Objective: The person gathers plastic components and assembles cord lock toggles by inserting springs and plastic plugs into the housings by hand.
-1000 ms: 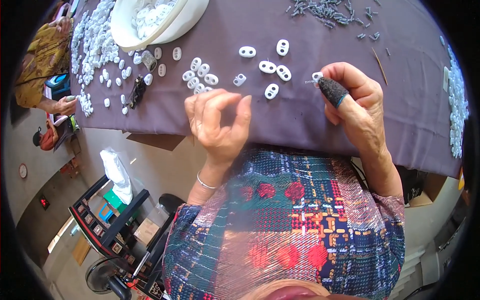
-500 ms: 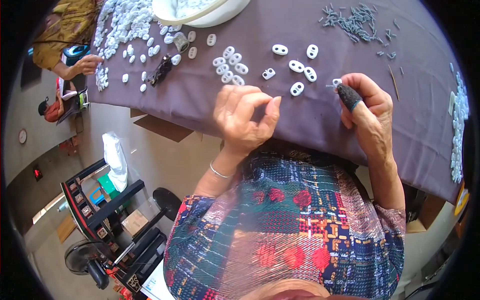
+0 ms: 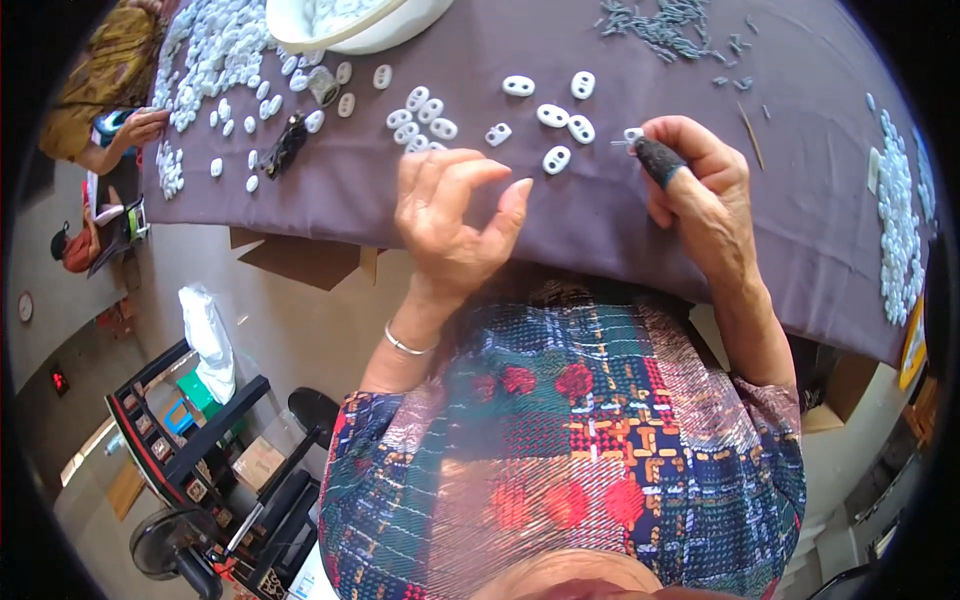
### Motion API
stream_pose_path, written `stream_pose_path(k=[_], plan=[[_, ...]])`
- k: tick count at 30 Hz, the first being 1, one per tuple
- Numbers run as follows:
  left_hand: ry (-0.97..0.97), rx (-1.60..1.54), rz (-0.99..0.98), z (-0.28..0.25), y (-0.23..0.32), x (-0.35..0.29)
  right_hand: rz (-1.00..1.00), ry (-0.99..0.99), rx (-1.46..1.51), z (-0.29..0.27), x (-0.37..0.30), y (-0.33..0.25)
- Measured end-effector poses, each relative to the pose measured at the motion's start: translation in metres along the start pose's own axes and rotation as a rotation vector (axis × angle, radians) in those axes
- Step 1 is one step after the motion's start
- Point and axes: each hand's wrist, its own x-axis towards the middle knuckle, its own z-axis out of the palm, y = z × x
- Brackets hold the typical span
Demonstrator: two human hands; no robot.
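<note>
My right hand (image 3: 705, 190), with a dark cover on its thumb, pinches a small white plastic piece (image 3: 633, 134); a thin metallic bit sticks out at its left, too small to name surely. My left hand (image 3: 455, 215) hovers over the table's near side, thumb and forefinger apart, nothing between them. Beyond its fingers lies a cluster of white oval two-hole cord locks (image 3: 443, 128). Several more loose cord locks (image 3: 552, 116) lie between the hands, and a smaller white piece (image 3: 498, 134) sits to their left.
A white basin (image 3: 375, 35) of pale parts stands at the far edge beside a heap of white pieces (image 3: 220, 55). Small grey springs (image 3: 660, 30) lie far right, near a thin stick (image 3: 750, 135). Pale pieces (image 3: 900, 220) line the right edge. Another person's hand (image 3: 143, 127) reaches in at left.
My left thumb and forefinger have spread apart from a near pinch. My right hand keeps its hold on the white piece. The whole view has shifted, so the table appears further left and up.
</note>
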Motion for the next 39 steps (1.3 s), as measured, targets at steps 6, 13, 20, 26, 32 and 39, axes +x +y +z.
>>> stream_pose_path(k=[6,13,20,26,32,39], plan=[[-0.222,0.075,0.02,0.003,0.021,0.025,0.054,0.027,0.027,0.0,-0.005,-0.002],[-0.413,-0.072,-0.071,0.008,0.02,0.03,0.142,-0.014,0.013,0.001,-0.004,-0.011],[-0.358,-0.2,-0.004,0.007,0.013,0.032,0.189,-0.029,0.021,-0.001,-0.004,-0.012],[-0.405,-0.932,-0.807,-0.003,0.01,0.048,0.207,-0.011,0.098,-0.006,0.008,-0.02],[-0.376,-1.464,-1.102,0.004,0.001,0.047,0.109,-0.065,0.205,0.002,0.026,-0.035],[-0.367,-1.561,-1.121,0.004,-0.001,0.042,0.045,-0.061,0.196,0.01,0.032,-0.021]])
